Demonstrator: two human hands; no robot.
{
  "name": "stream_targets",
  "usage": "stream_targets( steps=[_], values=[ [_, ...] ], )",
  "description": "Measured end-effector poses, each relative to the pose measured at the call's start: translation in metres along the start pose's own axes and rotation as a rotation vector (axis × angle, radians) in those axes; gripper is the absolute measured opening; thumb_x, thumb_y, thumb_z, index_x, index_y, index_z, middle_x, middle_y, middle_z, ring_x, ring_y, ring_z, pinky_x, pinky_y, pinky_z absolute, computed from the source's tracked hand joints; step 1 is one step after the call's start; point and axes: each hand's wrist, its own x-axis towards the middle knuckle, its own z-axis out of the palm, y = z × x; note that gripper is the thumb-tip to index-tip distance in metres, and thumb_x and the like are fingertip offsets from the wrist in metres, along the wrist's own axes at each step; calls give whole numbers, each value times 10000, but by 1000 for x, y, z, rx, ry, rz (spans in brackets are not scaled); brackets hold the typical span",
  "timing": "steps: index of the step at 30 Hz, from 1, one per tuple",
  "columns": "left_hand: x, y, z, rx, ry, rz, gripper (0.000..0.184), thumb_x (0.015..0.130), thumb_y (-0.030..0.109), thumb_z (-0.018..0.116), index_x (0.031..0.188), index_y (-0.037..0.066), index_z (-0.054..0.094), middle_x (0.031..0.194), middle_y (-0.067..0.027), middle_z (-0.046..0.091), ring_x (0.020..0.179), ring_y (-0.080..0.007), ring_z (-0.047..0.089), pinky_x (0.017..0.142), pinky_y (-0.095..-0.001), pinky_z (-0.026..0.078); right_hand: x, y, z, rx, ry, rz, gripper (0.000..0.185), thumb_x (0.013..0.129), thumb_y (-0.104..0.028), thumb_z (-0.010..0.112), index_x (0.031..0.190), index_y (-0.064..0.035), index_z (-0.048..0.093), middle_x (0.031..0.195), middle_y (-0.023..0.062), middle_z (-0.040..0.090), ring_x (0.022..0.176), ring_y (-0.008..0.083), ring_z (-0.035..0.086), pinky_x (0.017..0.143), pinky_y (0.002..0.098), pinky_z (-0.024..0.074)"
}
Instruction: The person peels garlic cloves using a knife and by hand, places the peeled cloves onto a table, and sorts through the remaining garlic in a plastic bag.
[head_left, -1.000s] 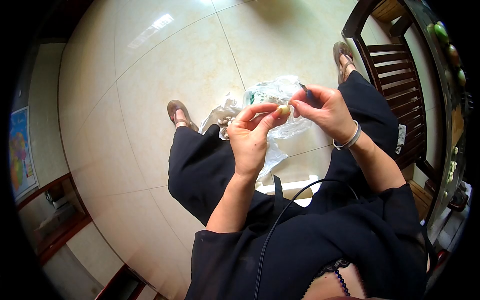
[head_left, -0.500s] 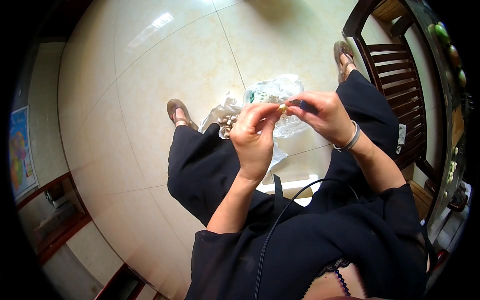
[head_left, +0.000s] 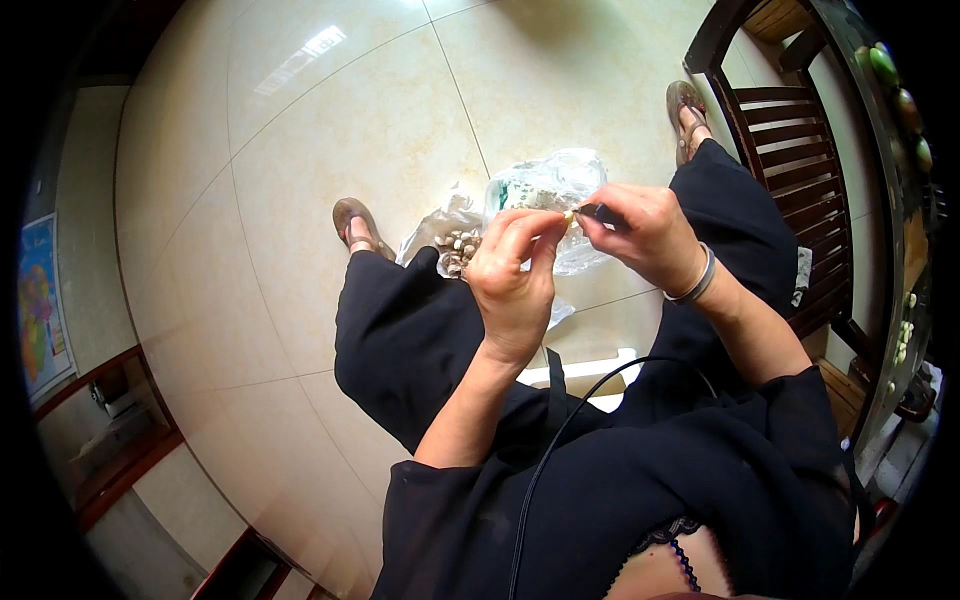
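My left hand [head_left: 510,275] pinches a small pale-yellow piece, perhaps a clove or a seed [head_left: 569,216], between thumb and fingertips. My right hand [head_left: 645,235] is closed around a small dark-handled tool [head_left: 606,214], which looks like a small knife; its tip meets the pale piece. Most of the tool is hidden by the fingers. Below the hands, on the floor, lies a plastic bag [head_left: 425,232] with several brown-and-white pieces [head_left: 459,247] in it. Beside it sits another clear plastic bag [head_left: 570,168] with whitish and green contents.
A dark wooden slatted chair [head_left: 790,140] stands at right, beside a table edge bearing green fruit [head_left: 884,66] and several small pale pieces [head_left: 905,340]. A black cable [head_left: 560,425] crosses my lap. Something white [head_left: 625,362] is under me. Tiled floor [head_left: 300,200] spreads ahead.
My right hand has turned slightly, and more of the dark handle shows. My left hand has shifted a little to the right, still pinching the pale piece.
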Motion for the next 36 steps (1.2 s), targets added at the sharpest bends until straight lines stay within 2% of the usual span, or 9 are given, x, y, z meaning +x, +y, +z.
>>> stream_targets(
  steps=[5, 7, 10, 17, 19, 22, 28, 32, 36],
  values=[
    [-1, -3, 0, -102, 11, -84, 116, 766, -87, 576, 876, -51, 590, 840, -84, 594, 757, -126, 598, 698, -214, 493, 2, 1, -1, 63, 34, 24, 118, 718, -76, 619, 756, 8, 545, 665, 136, 558, 565, 267, 558, 513, 309, 447],
    [1, 0, 0, -360, 42, -250, 93, 768, -45, 597, 858, -25, 590, 809, -68, 608, 733, -129, 602, 669, -228, 499, 2, 2, -2, 95, 54, 37, 123, 724, -81, 622, 748, 15, 549, 656, 138, 557, 536, 249, 553, 497, 294, 440],
    [3, 2, -3, -485, 16, -345, 99, 794, -45, 572, 892, -44, 573, 846, -71, 610, 782, -134, 610, 718, -230, 503, 3, 2, -8, 281, -69, 277, 128, 769, -61, 625, 849, 36, 601, 701, 68, 619, 629, 57, 570, 541, 186, 459],
    [2, -2, 0, -462, 33, -301, 95, 783, -43, 582, 878, -41, 580, 822, -72, 603, 770, -139, 614, 694, -230, 505, 4, 5, -6, 326, -118, 160, 165, 783, -69, 623, 914, 31, 615, 719, 87, 636, 661, 112, 610, 599, 205, 481],
    [1, -7, 1, -350, 36, -227, 88, 770, -49, 590, 857, -34, 587, 811, -75, 600, 746, -136, 611, 666, -228, 503, 3, 6, -2, 268, -45, 82, 131, 767, -98, 633, 832, 13, 612, 647, 121, 592, 556, 177, 574, 516, 244, 449],
    [2, -5, 3, -232, 52, -143, 81, 747, -59, 603, 819, -22, 599, 795, -83, 593, 701, -134, 603, 618, -227, 497, 4, 4, -4, 224, -79, 64, 112, 776, -48, 617, 867, 16, 619, 728, 107, 640, 666, 160, 638, 595, 230, 493],
    [0, -7, 2, -204, 43, -118, 98, 739, -68, 602, 825, -20, 600, 786, -83, 589, 702, -138, 604, 615, -226, 498, 3, 5, -2, 184, -23, 60, 105, 755, -89, 625, 794, 4, 597, 676, 131, 600, 579, 231, 590, 529, 284, 460],
    [1, -3, 1, -450, 17, -301, 124, 782, -54, 569, 904, -41, 590, 822, -80, 598, 769, -155, 620, 677, -241, 515, 3, 2, -5, 138, -15, 58, 110, 752, -93, 622, 795, 5, 598, 663, 129, 599, 555, 202, 583, 513, 265, 455],
    [6, 2, -6, -609, -48, -453, 194, 813, -22, 549, 1000, -70, 566, 900, -121, 604, 761, -184, 628, 703, -269, 523, 3, 2, -7, 245, -24, 185, 113, 760, -68, 626, 814, 29, 605, 632, 74, 614, 563, 80, 580, 512, 193, 456]
  ],
)
